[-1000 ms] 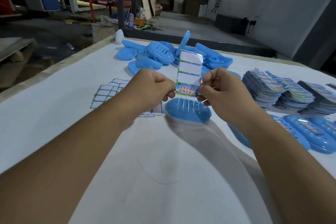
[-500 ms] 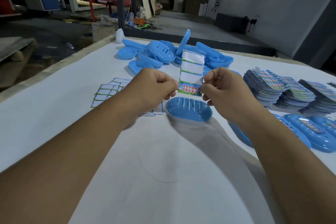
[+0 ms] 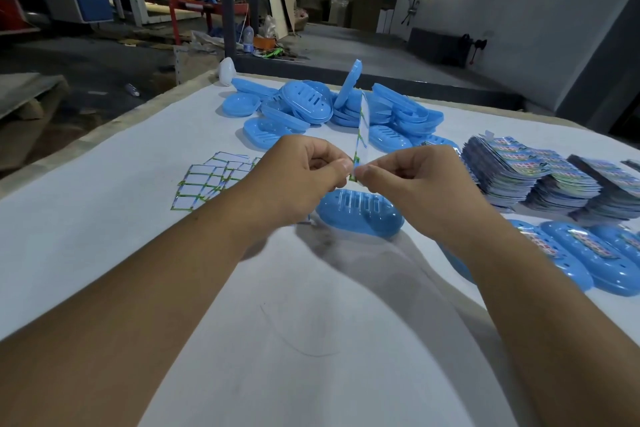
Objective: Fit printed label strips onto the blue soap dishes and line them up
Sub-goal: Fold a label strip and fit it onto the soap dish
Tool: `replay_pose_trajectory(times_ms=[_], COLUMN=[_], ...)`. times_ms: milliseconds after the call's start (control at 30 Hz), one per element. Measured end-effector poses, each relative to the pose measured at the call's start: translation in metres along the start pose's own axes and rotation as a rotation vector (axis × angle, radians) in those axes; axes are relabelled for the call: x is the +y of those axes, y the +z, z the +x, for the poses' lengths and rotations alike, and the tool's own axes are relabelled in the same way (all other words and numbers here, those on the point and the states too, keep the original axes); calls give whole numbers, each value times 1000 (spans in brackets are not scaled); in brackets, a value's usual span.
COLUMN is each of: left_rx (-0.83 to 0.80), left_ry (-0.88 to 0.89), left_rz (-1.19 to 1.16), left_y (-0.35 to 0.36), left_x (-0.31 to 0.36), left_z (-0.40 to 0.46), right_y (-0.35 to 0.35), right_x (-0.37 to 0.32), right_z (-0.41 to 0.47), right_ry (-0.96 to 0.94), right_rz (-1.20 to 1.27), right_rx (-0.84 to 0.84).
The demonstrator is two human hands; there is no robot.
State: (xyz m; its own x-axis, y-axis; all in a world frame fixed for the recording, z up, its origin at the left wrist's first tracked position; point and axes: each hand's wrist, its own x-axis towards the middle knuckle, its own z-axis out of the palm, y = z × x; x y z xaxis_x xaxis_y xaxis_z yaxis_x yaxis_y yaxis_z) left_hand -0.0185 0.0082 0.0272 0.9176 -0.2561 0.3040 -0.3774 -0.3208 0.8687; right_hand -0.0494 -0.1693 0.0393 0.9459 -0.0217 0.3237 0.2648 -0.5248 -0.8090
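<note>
Fingers (image 3: 341, 166) of left hand (image 3: 301, 177) and right hand (image 3: 412, 184) both pinch bottom end of label strip (image 3: 361, 128), held upright & edge-on just above loose soap dish (image 3: 360, 213) on table (image 3: 104, 218). To do it well, I'd judge: keep pinch low at strip's end, turn it flat to dish slots, feed end in w/o creasing. Finished dishes (image 3: 602, 260) lie at right, near label stacks (image 3: 554, 180); spare dish pile (image 3: 329, 107) at back. Strip's print unreadable edge-on; fingertip contact partly hidden; right-most dishes cut off by frame.
</note>
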Motion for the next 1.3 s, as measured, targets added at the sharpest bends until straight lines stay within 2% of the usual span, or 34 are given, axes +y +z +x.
replay_pose_trajectory(times_ms=[367, 767, 1300], left_rx=[49, 195, 135], left_ry=[7, -225, -338], left_rz=[80, 148, 456], left_y=[4, -5, -29], left_x=[0, 0, -14], left_z=[1, 4, 12], right_y=[-3, -9, -19], right_x=[0, 7, 4], right_z=[1, 6, 9], right_ry=[44, 198, 398], right_rz=[9, 74, 117], right_rx=[-4, 76, 162])
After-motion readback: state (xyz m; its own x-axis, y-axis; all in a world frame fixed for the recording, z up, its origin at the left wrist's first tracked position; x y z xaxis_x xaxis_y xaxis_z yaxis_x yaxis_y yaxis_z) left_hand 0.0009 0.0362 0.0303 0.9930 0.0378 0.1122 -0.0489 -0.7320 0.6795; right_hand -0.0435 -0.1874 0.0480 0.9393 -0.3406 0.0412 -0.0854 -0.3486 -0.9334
